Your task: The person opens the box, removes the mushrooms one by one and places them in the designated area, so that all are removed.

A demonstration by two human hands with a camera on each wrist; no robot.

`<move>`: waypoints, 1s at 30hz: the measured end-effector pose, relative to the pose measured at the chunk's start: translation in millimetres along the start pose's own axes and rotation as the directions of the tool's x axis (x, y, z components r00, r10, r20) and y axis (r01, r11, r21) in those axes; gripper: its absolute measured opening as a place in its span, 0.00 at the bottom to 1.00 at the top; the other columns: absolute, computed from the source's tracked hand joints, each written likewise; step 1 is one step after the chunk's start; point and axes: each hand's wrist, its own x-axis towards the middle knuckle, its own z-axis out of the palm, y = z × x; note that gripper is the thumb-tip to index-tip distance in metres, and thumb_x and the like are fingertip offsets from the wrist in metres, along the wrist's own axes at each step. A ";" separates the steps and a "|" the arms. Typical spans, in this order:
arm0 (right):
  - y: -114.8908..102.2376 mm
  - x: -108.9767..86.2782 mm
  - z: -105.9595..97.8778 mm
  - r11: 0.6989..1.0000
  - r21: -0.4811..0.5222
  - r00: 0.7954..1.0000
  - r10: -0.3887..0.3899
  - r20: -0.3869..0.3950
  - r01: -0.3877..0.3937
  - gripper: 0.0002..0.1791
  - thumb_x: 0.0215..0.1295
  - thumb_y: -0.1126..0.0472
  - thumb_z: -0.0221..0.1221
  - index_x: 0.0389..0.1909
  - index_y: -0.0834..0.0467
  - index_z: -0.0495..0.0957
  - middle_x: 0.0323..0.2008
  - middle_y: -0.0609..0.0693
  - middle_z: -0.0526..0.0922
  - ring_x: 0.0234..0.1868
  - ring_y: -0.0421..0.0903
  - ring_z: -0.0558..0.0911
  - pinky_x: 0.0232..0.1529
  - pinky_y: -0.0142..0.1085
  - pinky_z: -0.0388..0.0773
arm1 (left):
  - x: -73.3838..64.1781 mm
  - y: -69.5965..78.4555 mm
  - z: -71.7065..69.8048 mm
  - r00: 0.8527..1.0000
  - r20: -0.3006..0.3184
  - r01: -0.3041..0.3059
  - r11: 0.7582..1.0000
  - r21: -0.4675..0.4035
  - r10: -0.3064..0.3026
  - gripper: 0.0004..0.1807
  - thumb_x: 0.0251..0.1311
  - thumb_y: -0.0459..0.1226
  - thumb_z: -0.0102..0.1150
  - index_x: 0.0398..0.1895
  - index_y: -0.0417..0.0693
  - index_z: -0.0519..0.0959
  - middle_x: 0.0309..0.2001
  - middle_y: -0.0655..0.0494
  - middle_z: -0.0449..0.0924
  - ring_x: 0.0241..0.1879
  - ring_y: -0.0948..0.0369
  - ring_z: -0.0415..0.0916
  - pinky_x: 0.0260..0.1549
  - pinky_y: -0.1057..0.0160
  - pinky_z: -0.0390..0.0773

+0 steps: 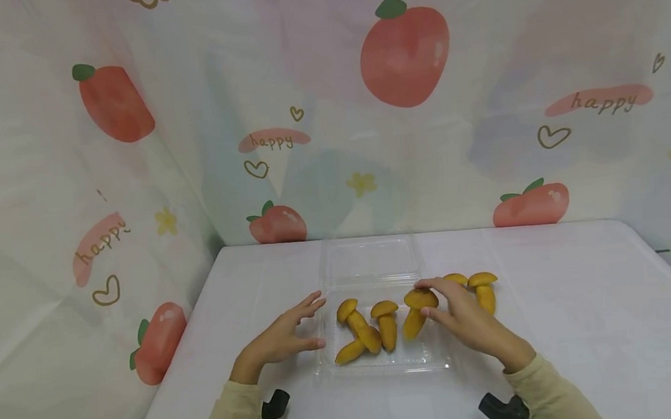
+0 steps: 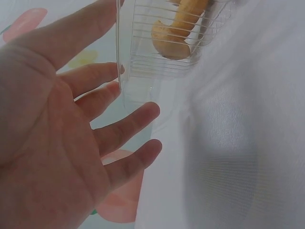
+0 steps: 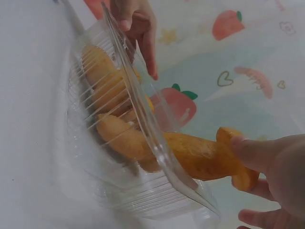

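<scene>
A clear plastic clamshell box (image 1: 385, 368) lies with its lid folded back, and several yellow mushrooms (image 1: 387, 328) lie inside. My right hand (image 1: 471, 321) pinches another mushroom (image 1: 419, 309) by its cap, with the stem reaching down over the box's right part. In the right wrist view that mushroom (image 3: 200, 155) passes the box's rim, thumb on one side of the cap and fingers on the other. My left hand (image 1: 281, 337) is beside the box's left side, fingers spread and holding nothing. In the left wrist view some fingertips are at the box's rim (image 2: 123, 47).
Two more mushrooms (image 1: 484, 293) lie on the white table (image 1: 591, 320) to the right of the box, one partly hidden behind my right hand. The open lid (image 1: 370, 260) lies toward the back edge. A printed curtain (image 1: 323, 71) stands behind and at the left.
</scene>
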 end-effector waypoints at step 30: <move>14.7 -3.1 -32.2 0.982 0.149 0.969 -0.083 -0.234 0.120 0.23 0.73 0.77 0.49 0.66 0.67 0.70 0.64 0.65 0.70 0.58 0.21 0.67 0.56 0.10 0.67 | -0.4 -3.0 0.5 1.000 0.007 -0.014 1.000 0.005 0.014 0.43 0.64 0.43 0.68 0.79 0.49 0.59 0.83 0.50 0.47 0.75 0.43 0.62 0.72 0.32 0.57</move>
